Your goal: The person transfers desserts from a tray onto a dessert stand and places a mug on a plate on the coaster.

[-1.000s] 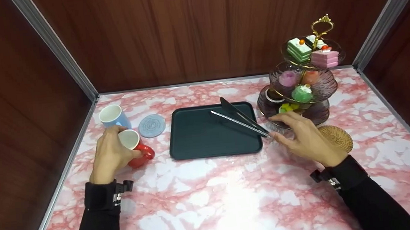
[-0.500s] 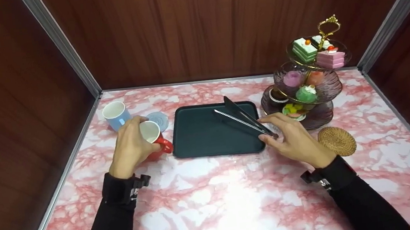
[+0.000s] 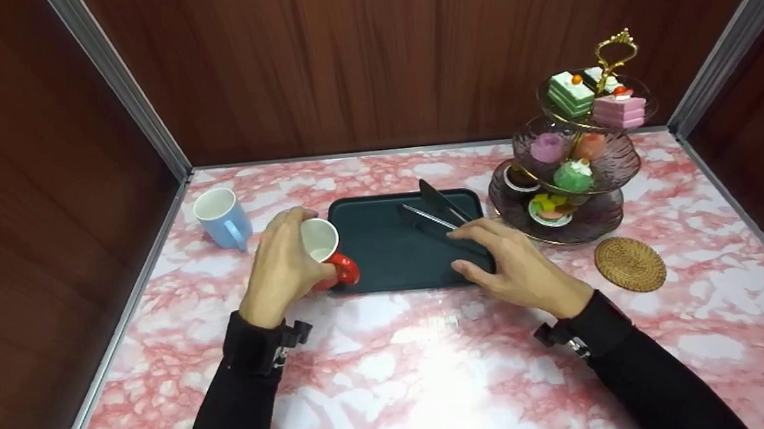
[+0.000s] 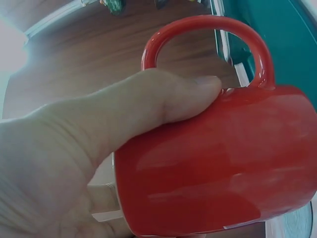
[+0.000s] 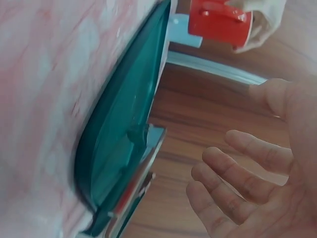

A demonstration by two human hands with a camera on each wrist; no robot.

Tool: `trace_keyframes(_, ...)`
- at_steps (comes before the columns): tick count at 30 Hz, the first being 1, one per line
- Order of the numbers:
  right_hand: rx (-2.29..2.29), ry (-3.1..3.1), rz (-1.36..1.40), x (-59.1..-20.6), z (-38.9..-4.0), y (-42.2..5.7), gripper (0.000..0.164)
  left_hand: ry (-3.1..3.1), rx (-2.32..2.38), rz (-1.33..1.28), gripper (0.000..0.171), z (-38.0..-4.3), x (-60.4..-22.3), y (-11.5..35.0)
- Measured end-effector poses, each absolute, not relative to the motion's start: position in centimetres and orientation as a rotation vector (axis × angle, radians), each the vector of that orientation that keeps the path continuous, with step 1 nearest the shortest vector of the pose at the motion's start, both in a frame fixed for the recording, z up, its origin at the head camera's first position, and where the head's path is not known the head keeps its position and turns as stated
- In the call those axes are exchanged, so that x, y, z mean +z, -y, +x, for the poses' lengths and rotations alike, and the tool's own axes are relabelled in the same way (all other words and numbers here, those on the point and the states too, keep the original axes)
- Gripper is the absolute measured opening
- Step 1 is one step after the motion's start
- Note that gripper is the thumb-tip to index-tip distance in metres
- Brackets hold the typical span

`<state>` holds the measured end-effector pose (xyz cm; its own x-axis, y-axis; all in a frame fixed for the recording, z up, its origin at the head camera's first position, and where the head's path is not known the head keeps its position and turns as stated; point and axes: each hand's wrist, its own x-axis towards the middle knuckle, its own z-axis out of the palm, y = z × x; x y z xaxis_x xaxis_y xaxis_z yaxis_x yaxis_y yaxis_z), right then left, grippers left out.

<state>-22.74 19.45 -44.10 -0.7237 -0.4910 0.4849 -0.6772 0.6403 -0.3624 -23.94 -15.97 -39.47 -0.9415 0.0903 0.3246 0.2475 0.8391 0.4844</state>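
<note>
My left hand (image 3: 286, 269) grips a red mug (image 4: 218, 168) around its body, with the thumb along the side near the handle. The mug is held upright at the left edge of the dark green tray (image 3: 379, 257), raised off the table in the right wrist view. Metal tongs with a dark blade (image 3: 440, 198) lie across the right part of the tray. Above them hovers my right hand (image 3: 516, 264), fingers spread and holding nothing, as the right wrist view (image 5: 237, 188) confirms. The tongs' near end is hidden behind this hand.
A light blue mug (image 3: 221, 219) stands at the left. On the right is a three-tier stand (image 3: 599, 214) with small cakes and desserts. A woven round coaster (image 3: 630, 264) lies in front of it. Wood-look walls (image 3: 366, 55) enclose the marbled table.
My left hand has carried the red mug right, from near the blue mug to the tray's left edge, now covering the blue coaster. My right hand has moved left, over the tongs.
</note>
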Motion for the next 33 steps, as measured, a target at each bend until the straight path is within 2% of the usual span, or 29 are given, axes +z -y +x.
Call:
trace_keyframes(28,0.807,2.515,1.123,-45.1,-21.9,-13.3,0.039,2.749,-0.763,-0.451,0.087,-23.3,-39.5,9.5)
trace_keyframes(33,0.947,2.512,1.152,-45.3,-21.6,-12.9,0.031,2.726,-0.742,-0.519,0.086,-23.0,-39.8,8.6)
